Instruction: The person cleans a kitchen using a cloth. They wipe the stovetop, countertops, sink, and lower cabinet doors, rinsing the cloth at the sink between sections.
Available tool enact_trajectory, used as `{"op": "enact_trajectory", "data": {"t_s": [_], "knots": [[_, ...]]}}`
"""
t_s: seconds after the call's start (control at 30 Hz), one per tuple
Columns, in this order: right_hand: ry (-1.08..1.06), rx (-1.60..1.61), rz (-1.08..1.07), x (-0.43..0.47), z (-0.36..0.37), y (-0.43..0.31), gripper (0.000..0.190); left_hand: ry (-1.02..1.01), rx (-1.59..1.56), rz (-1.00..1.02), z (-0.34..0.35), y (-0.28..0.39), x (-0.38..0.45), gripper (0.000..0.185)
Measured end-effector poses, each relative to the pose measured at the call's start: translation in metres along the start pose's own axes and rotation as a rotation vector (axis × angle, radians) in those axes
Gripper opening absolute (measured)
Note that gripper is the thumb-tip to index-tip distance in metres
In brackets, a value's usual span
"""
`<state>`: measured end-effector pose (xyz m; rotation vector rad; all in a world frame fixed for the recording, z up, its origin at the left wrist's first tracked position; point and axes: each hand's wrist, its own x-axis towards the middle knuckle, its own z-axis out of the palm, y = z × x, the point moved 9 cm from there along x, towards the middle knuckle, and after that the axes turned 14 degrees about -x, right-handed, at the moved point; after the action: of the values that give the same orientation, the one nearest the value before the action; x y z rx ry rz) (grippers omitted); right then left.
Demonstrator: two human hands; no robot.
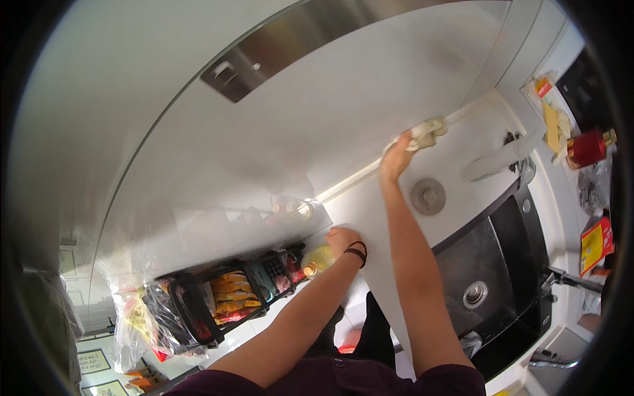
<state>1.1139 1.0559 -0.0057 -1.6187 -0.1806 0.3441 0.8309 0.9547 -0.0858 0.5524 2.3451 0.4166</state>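
My right hand (397, 157) presses a pale, crumpled cloth (427, 134) against the seam where the white countertop (369, 218) meets a glossy white panel (346, 99). Beyond the wrist, a round metal disc (428, 196) lies on the counter. My left hand (343, 239), with dark bands round its wrist, is curled at the counter's left edge; nothing shows in it, though its inner side is hidden. Just below it stands a yellowish bottle (317, 261), partly covered by the hand and forearm.
To the right is a black sink (475, 267) with a metal tap (574, 281). A clear upright container (495, 161) stands behind it. A red bottle (587, 148) and packets line the sill. At lower left, a black rack (213, 302) holds packaged goods beside plastic bags (131, 331).
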Motion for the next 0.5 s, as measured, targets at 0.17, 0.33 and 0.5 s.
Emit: {"op": "enact_trajectory", "data": {"t_s": [0.17, 0.33, 0.5], "knots": [[-0.076, 0.062, 0.082, -0.129, 0.041, -0.016, 0.086, -0.203, 0.013, 0.099, 0.028, -0.029, 0.053, 0.033], [-0.155, 0.127, 0.113, -0.215, 0.058, -0.037, 0.090, -0.667, 0.003, 0.274, 0.012, -0.052, 0.057, 0.029], [-0.119, 0.257, -0.292, -0.269, 0.060, -0.190, 0.089, -0.987, 0.361, 1.017, -0.089, -0.089, 0.069, 0.034]]}}
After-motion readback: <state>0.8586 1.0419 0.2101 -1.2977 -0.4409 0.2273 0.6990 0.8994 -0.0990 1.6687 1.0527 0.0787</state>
